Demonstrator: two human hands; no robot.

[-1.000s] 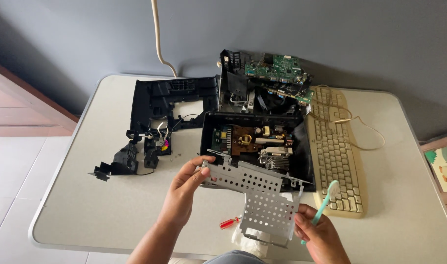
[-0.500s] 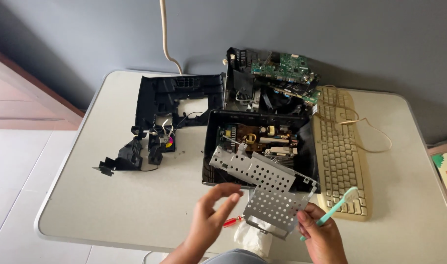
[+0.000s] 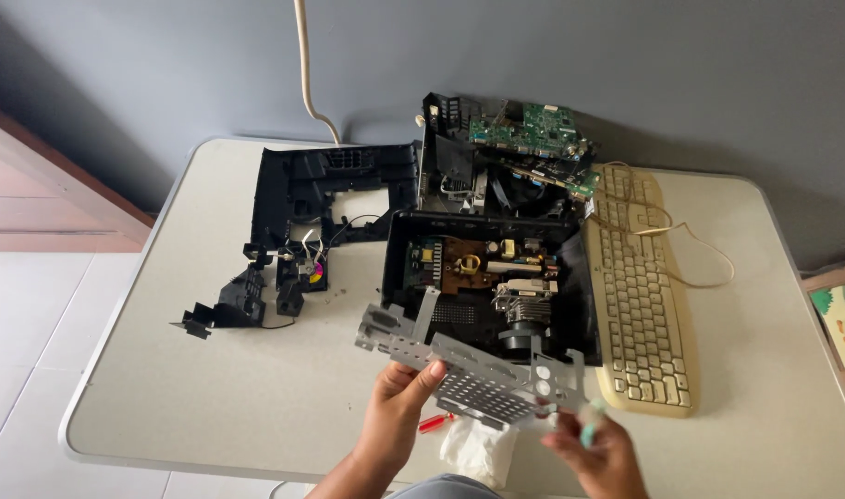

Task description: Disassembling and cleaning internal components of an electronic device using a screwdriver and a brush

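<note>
I hold a grey perforated metal shield plate (image 3: 469, 370) just above the table's near edge, in front of the opened black case (image 3: 399, 249). My left hand (image 3: 399, 416) grips the plate's lower left edge from below. My right hand (image 3: 596, 451) is under the plate's right end, blurred, with a teal-handled tool (image 3: 591, 431) in its fingers. Inside the case lie a brown circuit board (image 3: 469, 263) and a dark round part (image 3: 520, 334).
A beige keyboard (image 3: 640, 296) with a loose cord lies right of the case. Green circuit boards (image 3: 533, 134) are stacked behind it. A black plastic frame (image 3: 330, 189) and small black pieces (image 3: 228, 310) sit to the left. A red screwdriver (image 3: 434, 423) and white cloth (image 3: 478, 445) lie below the plate.
My left hand let go of the plate's left end, then took hold of its lower edge. The plate now sits flatter and closer to me, and my right hand has shifted under its right end.
</note>
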